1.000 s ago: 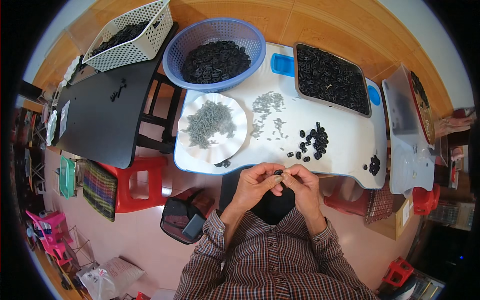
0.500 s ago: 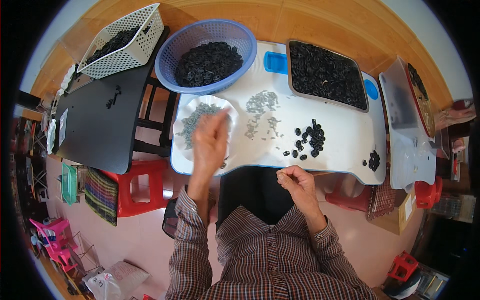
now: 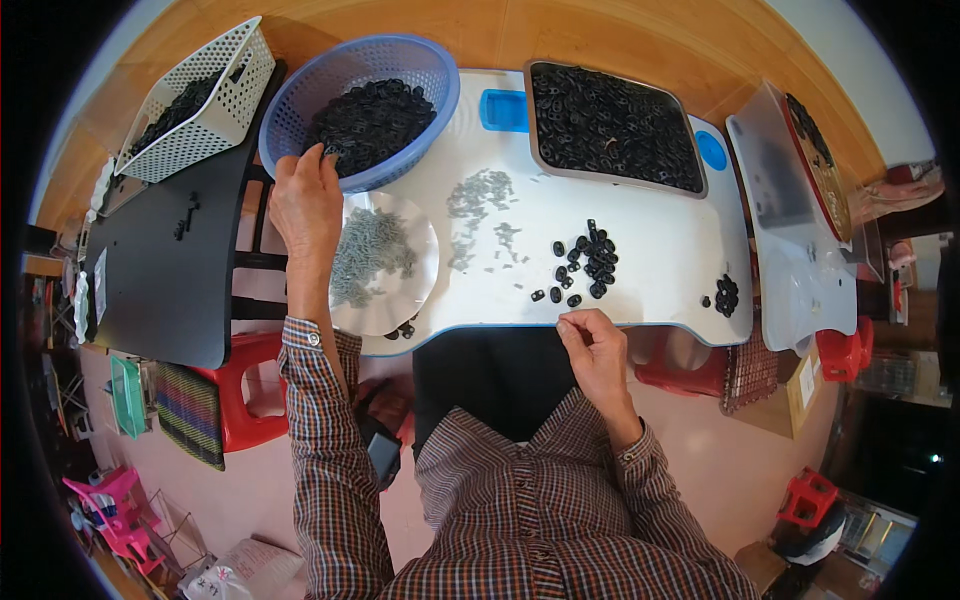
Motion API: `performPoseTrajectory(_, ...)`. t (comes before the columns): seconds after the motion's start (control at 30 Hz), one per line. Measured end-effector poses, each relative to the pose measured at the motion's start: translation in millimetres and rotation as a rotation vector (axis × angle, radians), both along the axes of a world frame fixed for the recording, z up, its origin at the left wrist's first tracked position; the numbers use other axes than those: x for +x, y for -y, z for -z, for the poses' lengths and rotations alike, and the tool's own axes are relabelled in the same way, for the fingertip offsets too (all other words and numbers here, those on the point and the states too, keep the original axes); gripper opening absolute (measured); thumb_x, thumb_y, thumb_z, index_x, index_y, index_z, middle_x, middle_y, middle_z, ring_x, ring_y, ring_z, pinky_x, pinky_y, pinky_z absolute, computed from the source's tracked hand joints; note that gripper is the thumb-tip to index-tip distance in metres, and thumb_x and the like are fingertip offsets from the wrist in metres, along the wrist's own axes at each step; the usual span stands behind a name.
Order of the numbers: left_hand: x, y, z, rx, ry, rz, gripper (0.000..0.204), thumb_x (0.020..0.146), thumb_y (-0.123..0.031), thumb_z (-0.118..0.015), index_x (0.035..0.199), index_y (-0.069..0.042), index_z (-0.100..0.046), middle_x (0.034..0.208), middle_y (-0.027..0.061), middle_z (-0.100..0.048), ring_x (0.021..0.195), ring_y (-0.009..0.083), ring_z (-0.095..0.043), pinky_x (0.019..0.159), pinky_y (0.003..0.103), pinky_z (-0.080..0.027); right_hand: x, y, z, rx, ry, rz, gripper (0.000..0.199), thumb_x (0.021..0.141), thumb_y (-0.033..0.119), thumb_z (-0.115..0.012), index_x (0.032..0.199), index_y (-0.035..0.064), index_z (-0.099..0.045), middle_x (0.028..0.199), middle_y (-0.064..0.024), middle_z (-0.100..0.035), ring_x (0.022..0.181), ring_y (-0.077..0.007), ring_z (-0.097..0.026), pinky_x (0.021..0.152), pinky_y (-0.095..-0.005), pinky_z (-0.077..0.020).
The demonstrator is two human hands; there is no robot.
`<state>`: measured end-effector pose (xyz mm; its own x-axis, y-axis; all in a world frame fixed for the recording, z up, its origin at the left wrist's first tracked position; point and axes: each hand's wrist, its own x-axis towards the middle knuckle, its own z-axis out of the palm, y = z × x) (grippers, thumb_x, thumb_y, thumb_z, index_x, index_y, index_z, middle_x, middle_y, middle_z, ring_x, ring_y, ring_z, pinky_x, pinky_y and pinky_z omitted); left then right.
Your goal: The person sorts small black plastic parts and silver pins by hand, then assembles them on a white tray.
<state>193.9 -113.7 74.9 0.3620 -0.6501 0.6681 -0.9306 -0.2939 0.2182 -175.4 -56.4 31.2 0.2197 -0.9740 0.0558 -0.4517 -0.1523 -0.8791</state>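
Note:
My left hand (image 3: 308,208) is at the near left rim of a blue perforated basket (image 3: 446,105) heaped with small black oval parts (image 3: 378,120). Its fingers are bent together over the rim; whatever they grip is hidden. Below the basket, a white fluted plate (image 3: 420,255) holds a pile of small grey pieces (image 3: 370,255). Just off the table's front edge is my right hand (image 3: 597,350), thumb and forefinger pressed together; anything between them is too small to make out. Beyond it lies a loose cluster of black parts (image 3: 600,262).
Grey pieces (image 3: 482,192) are scattered mid-table. A metal tray (image 3: 703,170) of black parts stands at the back beside a blue recess (image 3: 504,111). Another black cluster (image 3: 727,295) lies far right. A white basket (image 3: 240,75) is on the black side table (image 3: 160,275).
My left hand has moved from above the plate, leftward and away from me, to the blue basket's rim. My right hand stays at the table edge. The whole view has shifted slightly.

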Motion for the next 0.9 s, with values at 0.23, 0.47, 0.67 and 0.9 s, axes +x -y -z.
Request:
performPoseTrajectory(0.23,-49,-41,-20,-0.142,-0.278,0.217,0.014,0.084,-0.005,-0.063,0.096,-0.002,-0.069,0.085,0.0146,-0.063,0.071,0.0286,-0.063,0.062,0.037,-0.050,6,18,1,-0.208,-0.202,0.034,0.008,0.084,0.004,-0.062,0.092,0.0024,-0.063,0.078,-0.0133,-0.058,0.065,-0.0268,-0.058,0.058,-0.0358,-0.0465)
performPoseTrajectory(0.47,-145,-89,12,-0.052,-0.706,0.381,0.014,0.080,0.002,-0.066,0.093,-0.001,-0.068,0.080,0.0140,-0.061,0.068,0.0271,-0.063,0.059,0.034,-0.049,13,43,6,-0.341,-0.426,0.056,0.015,0.085,0.012,-0.063,0.098,0.0055,-0.065,0.083,-0.0120,-0.055,0.072,-0.0315,-0.059,0.063,-0.0410,-0.0478)
performPoseTrajectory(0.67,-187,-111,41,0.075,-0.872,0.470,0.015,0.081,-0.001,-0.068,0.096,-0.002,-0.066,0.080,0.0139,-0.060,0.065,0.0276,-0.062,0.057,0.034,-0.050,20,56,9,-0.357,-0.528,0.011,0.012,0.084,0.014,-0.064,0.093,0.0058,-0.065,0.083,-0.0116,-0.053,0.075,-0.0320,-0.059,0.065,-0.0421,-0.0479)
performPoseTrajectory(0.9,-201,-114,55,0.092,-0.923,0.509,0.016,0.081,-0.001,-0.068,0.097,-0.001,-0.066,0.082,0.0142,-0.060,0.067,0.0286,-0.062,0.058,0.034,-0.050,22,59,11,-0.262,-0.437,-0.017,0.010,0.082,0.012,-0.065,0.088,0.0047,-0.063,0.085,-0.0123,-0.054,0.077,-0.0337,-0.058,0.065,-0.0426,-0.0480)
